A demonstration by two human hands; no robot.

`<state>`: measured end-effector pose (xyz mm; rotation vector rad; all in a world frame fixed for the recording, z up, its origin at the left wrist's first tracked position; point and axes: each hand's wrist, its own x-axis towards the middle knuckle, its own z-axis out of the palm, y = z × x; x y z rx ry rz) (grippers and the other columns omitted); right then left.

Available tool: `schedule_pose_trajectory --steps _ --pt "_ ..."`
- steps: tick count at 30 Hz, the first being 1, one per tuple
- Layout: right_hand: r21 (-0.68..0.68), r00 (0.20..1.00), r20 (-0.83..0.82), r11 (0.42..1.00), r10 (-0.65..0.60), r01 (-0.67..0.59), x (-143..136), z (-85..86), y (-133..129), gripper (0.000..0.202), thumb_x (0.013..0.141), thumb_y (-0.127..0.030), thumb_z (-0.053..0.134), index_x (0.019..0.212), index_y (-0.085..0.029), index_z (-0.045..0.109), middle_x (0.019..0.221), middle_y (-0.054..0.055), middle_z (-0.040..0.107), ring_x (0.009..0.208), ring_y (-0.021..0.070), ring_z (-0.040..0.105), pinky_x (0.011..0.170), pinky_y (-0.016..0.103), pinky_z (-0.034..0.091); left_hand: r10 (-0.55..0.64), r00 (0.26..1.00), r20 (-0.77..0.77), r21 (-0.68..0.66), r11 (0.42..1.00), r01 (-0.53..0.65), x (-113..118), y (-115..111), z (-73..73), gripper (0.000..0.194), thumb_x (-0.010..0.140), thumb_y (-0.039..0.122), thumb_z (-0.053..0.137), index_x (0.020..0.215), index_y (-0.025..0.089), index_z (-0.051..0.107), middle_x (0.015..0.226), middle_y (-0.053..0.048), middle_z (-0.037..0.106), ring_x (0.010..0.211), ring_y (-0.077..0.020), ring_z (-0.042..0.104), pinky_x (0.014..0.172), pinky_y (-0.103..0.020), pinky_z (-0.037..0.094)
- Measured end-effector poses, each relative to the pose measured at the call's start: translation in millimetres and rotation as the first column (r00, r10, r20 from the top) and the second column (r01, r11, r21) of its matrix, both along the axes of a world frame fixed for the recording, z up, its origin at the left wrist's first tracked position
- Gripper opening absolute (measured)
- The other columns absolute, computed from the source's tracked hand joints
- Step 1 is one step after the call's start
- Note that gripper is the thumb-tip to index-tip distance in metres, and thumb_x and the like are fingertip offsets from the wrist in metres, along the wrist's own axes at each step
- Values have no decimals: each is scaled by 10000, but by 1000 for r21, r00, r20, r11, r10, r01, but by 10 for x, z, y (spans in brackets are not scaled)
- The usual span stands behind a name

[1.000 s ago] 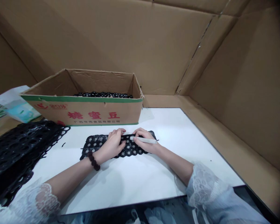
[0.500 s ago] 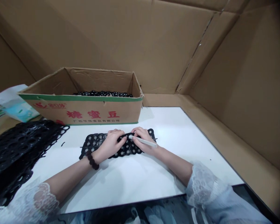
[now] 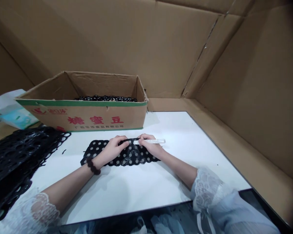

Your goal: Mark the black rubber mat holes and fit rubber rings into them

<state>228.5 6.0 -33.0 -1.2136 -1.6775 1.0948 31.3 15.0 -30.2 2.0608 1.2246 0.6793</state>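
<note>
Mesh (image 3: 132, 156) under left fingers (image 3: 119, 138) (tight on its far edge) and right fingers (image 3: 145, 136) around a white pen (image 3: 156, 141).

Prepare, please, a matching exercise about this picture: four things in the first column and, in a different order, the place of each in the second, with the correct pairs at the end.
Things
1. white pen-like tool
2. black dotted piece
3. cardboard box
4. dark bracelet

Places
A. around the wrist of the left hand
B. on the white tabletop, partly hidden by both hands
C. in the right hand
D. beyond both hands, open at the top

Pairs: 1-C, 2-B, 3-D, 4-A
</note>
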Motion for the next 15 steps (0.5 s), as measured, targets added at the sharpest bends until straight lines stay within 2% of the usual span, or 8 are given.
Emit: schedule_pose_trajectory --steps 4,9,12,15 --pt "-20 998 -60 1000 13 -14 7 -4 -6 207 717 -256 489 528 -186 440 803 -3 587 846 172 530 825 301 367 -12 999 47 -79 997 16 -3 23 -6 255 827 388 430 819 180 578 879 -20 606 863 -200 530 812 -313 389" --pt "-9 999 -24 999 -31 31 -23 -23 -29 200 733 -270 488 554 -187 450 824 3 559 848 171 522 832 308 358 18 999 51 -52 999 -16 28 -14 24 240 826 373 423 791 183 566 836 -16 598 841 -199 524 775 -306 392" --pt "63 996 79 997 -42 37 -69 -31 -45 195 758 -279 474 587 -191 445 838 10 546 861 172 503 847 330 343 38 999 15 50 998 -39 95 -106 48 223 839 336 407 764 182 550 794 -23 583 818 -195 515 774 -317 384" --pt "212 968 248 977 -42 -12 -108 -39 -44 186 777 -280 469 615 -203 419 782 8 540 837 182 462 830 355 323 92 990 -105 258 964 -62 168 -203 70 209 846 291 396 727 180 528 771 -35 572 838 -208 499 838 -376 339"
